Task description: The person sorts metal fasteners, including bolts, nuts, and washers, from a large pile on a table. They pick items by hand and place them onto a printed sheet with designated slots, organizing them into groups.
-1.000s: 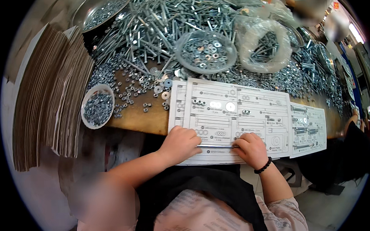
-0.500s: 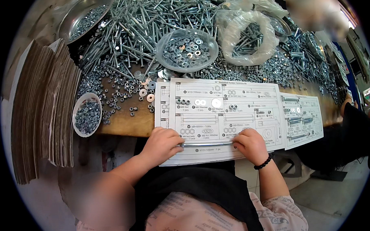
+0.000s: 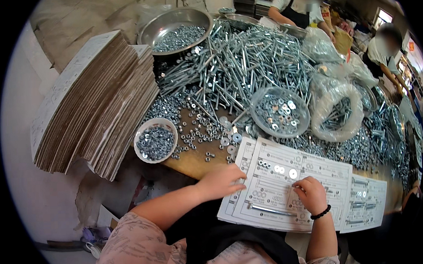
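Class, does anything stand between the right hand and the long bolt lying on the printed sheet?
Nothing visible does: only the flat printed sheet shows between the right hand and the long bolt.

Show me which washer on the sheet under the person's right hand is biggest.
The single round washer nearest the right hand: it lies alone and is visibly wider than the paired small washers to its left.

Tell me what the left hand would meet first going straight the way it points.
The left hand would probably meet the stacked printed cards at its right, though depth is unclear.
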Demonstrator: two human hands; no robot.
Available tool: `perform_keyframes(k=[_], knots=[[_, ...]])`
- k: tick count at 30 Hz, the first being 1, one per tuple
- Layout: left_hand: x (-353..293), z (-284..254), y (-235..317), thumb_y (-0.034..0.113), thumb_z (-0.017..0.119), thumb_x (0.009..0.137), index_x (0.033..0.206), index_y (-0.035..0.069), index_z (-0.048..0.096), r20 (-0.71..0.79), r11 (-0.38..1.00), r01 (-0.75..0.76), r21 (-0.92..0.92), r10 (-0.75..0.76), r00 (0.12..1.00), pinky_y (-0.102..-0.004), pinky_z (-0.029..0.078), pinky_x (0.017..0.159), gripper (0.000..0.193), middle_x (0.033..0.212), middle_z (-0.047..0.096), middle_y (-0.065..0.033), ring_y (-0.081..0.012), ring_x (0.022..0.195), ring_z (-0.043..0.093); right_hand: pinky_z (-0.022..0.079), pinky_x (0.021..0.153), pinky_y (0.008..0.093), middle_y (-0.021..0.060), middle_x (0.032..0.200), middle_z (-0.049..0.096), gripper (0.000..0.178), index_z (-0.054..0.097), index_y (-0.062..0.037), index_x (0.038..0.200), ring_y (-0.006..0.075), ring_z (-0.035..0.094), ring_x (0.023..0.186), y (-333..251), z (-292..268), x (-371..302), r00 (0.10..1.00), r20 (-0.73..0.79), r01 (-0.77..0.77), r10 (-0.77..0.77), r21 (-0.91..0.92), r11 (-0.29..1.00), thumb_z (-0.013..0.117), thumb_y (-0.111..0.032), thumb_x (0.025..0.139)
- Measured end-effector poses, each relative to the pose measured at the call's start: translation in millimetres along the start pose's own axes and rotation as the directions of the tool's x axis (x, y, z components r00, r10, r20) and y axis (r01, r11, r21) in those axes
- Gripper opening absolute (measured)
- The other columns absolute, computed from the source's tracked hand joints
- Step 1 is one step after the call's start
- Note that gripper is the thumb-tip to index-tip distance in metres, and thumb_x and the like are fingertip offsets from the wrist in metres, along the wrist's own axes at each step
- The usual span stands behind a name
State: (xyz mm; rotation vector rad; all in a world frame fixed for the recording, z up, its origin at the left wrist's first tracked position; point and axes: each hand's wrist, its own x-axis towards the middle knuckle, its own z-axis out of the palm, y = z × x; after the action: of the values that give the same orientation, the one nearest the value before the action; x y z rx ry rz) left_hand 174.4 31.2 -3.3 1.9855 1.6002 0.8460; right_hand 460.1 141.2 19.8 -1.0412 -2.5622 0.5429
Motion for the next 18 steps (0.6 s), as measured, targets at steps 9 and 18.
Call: perform_keyframes(k=[9, 18], knots=[[62.0, -120.3, -131.4, 0.022, 0.064, 0.075, 0.096, 0.006, 0.062, -0.446, 0.887, 0.425, 0.183, -0.31, 0.84, -0.0355, 0.046, 0.075, 0.027, 0.09, 0.058, -0.0133, -0.0282, 0.087, 0.057, 0.046, 0.06, 0.0342, 0.0076, 0.072, 0.058, 0.009, 0.064, -0.0071, 0.078, 0.0261, 0.057, 0.069, -2.0, 6.0, 9.4, 0.991, 0.099, -0.096, 0.088, 0.078, 0.992, 0.065, -0.013, 0.072], [93.1, -61.7, -95.9, 0.018, 0.055, 0.081, 0.085, 0.004, 0.06, -0.444, 0.95, 0.296, 0.102, -0.223, 0.868, -0.0376, 0.044, 0.071, 0.016, 0.083, 0.058, -0.0137, -0.0309, 0.08, 0.056, 0.046, 0.067, 0.0385, 0.0116, 0.076, 0.059, 0.009, 0.063, -0.0065, 0.082, 0.0314, 0.057, 0.077, 99.8, -42.5, 94.9, 0.913, -0.403, -0.125, 0.062, -0.132, 0.983, 0.059, -0.013, 0.078]])
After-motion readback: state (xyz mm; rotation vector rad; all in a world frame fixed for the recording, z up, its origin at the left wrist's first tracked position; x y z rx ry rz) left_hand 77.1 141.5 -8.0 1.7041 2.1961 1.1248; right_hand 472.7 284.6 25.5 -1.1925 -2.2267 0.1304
